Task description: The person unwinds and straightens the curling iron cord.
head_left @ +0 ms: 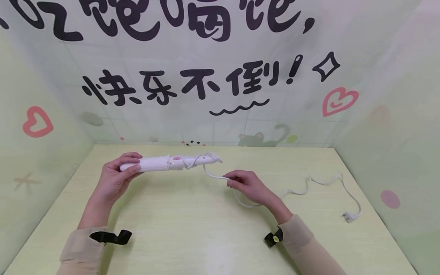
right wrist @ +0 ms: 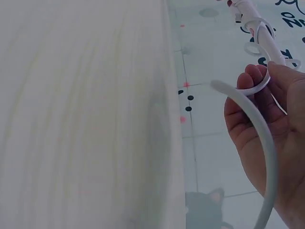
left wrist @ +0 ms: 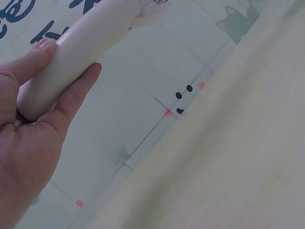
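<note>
A white hair straightener (head_left: 154, 164) with a pink mark is held above the table, lying nearly level. My left hand (head_left: 118, 173) grips its thick rounded end; in the left wrist view the thumb and fingers lie on opposite sides of its ribbed body (left wrist: 76, 52). Its white power cord (head_left: 215, 176) winds loosely round the thinner handle (head_left: 197, 160). To the right, my right hand (head_left: 249, 186) pinches the cord a short way from the handle. In the right wrist view the cord (right wrist: 267, 143) runs between thumb and fingers, and a loop passes near the camera.
From the right hand the cord trails across the pale wooden table (head_left: 192, 229) to a white plug (head_left: 350, 217) on the right side. Printed walls with lettering and hearts (head_left: 38, 121) enclose the table at the back and both sides.
</note>
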`<state>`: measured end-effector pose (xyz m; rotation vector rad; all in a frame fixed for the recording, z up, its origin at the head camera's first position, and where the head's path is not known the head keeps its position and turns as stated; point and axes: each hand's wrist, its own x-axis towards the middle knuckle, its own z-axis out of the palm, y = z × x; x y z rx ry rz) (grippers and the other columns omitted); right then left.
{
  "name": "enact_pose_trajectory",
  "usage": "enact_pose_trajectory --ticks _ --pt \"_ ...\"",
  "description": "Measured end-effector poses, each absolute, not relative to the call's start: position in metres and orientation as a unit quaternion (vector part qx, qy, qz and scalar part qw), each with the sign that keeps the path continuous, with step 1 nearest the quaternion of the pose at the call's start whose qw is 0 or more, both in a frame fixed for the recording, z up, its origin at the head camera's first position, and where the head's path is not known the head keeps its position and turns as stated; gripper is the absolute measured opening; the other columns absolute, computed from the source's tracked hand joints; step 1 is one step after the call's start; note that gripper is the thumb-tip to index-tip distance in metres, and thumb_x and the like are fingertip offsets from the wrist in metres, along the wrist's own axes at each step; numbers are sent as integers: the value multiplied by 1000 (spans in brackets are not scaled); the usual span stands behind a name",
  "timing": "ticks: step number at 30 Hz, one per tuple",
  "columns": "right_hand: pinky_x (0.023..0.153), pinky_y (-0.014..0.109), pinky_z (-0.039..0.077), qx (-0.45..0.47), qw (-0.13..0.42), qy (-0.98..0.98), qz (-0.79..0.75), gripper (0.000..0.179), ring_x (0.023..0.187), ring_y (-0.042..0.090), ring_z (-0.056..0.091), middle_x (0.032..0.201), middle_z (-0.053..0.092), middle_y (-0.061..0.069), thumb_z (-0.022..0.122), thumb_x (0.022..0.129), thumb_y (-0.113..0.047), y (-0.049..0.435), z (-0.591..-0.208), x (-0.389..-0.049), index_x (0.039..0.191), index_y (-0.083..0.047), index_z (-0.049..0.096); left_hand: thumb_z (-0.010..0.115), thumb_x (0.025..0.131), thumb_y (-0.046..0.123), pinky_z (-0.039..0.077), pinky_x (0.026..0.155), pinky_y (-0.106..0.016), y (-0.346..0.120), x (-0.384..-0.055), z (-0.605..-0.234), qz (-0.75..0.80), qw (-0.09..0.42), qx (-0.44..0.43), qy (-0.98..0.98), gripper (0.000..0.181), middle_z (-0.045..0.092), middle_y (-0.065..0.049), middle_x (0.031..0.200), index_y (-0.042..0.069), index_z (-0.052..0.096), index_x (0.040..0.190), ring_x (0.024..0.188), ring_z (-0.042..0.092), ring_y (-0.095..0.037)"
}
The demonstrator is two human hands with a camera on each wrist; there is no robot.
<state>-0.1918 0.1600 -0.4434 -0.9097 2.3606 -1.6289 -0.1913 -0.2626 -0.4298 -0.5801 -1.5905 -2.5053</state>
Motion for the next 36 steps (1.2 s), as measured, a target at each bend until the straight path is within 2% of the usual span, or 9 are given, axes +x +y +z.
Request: enact_pose_trajectory --ticks 4,8,13,20,26,30,36 --pt "77 42 59 -289 88 763 -572 23 82 24 65 96 65 32 60 102 -1 161 -443 -192 120 12 66 50 94 -27 60 86 -35 -264 -191 -430 -824 55 -188 -532 32 67 -10 119 -9 74 105 112 59 -24" --pt "67 32 54 -279 74 764 -577 20 74 15 57 92 62 30 62 102 -2 162 -442 -192 118 8 70 50 93 -27 60 86 -34 -266 -189 -430 -822 56 -187 -535 33 67 -10 119 -9 74 105 111 60 -24" --pt "60 22 43 -261 46 775 -573 16 69 13 50 87 61 26 65 100 -3 167 -439 -191 112 2 75 49 93 -28 60 86 -34 -270 -188 -429 -820 55 -195 -535 33 67 -11 120 -10 74 106 112 59 -24" --pt "60 22 38 -252 25 786 -564 15 67 13 44 86 62 23 67 99 -3 174 -435 -193 110 2 76 49 94 -27 60 87 -34 -280 -185 -431 -817 49 -201 -538 31 66 -13 120 -11 73 106 112 59 -25" --pt "60 22 38 -231 15 794 -562 14 67 12 45 85 64 16 67 99 -3 182 -434 -194 109 2 76 48 93 -28 59 88 -34 -289 -182 -434 -812 39 -214 -541 32 66 -12 120 -13 72 108 112 59 -25" --pt "63 22 42 -234 8 791 -565 14 71 12 50 89 68 15 66 99 -1 187 -433 -195 109 3 76 45 93 -30 58 89 -34 -296 -180 -435 -810 29 -233 -537 35 65 -12 122 -13 71 109 113 58 -24" --pt "63 21 45 -249 -15 788 -563 13 71 11 52 89 70 4 66 98 1 194 -430 -196 107 4 76 42 92 -32 56 90 -35 -305 -178 -437 -805 23 -239 -542 39 64 -11 125 -13 71 110 115 58 -23"
